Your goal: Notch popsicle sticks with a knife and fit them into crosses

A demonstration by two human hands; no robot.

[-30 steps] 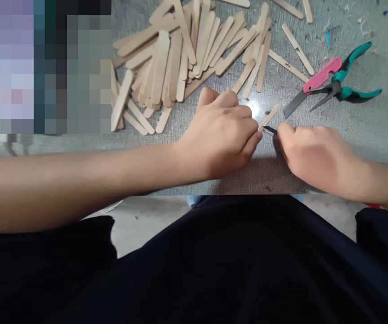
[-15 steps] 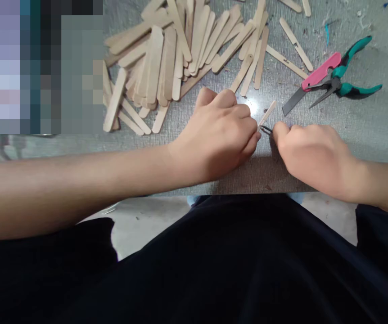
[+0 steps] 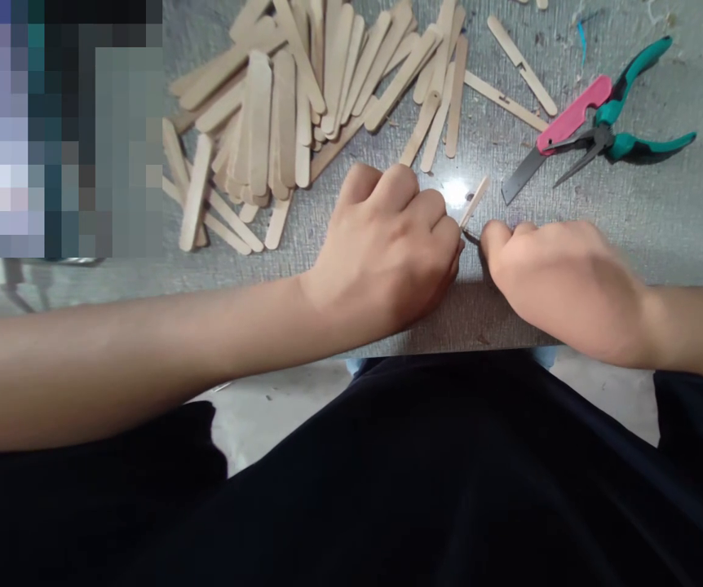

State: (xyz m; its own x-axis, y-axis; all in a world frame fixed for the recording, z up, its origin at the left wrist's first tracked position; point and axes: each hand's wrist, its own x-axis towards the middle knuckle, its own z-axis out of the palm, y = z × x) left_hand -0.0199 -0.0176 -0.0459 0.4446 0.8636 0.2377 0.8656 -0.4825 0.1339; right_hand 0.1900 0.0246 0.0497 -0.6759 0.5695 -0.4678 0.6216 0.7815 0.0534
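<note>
My left hand [image 3: 394, 244] is closed near the table's front edge, its fingers curled under and mostly hidden. From its thumb side a narrow wooden craft stick [image 3: 475, 200] sticks out, tilted up and to the right. Just to the right, my right hand [image 3: 565, 289] is closed around a tool with a thin dark tip [image 3: 472, 237]. That tip meets the stick close to my left fingers. The tool's handle is hidden in my right fist, so I cannot tell its exact kind.
A loose heap of craft sticks [image 3: 259, 122] lies behind my left hand. Two notched sticks [image 3: 526, 69] rest farther right. Beyond my right hand lie a pink-handled folding knife [image 3: 575, 114], blade out, and green-handled needle-nose pliers [image 3: 648, 148] touching it. A blue scrap [image 3: 582, 41] lies behind.
The view has shifted slightly, so most table things sit a little farther left. Both hands keep their grips, and the dark tip is still at the stick.
</note>
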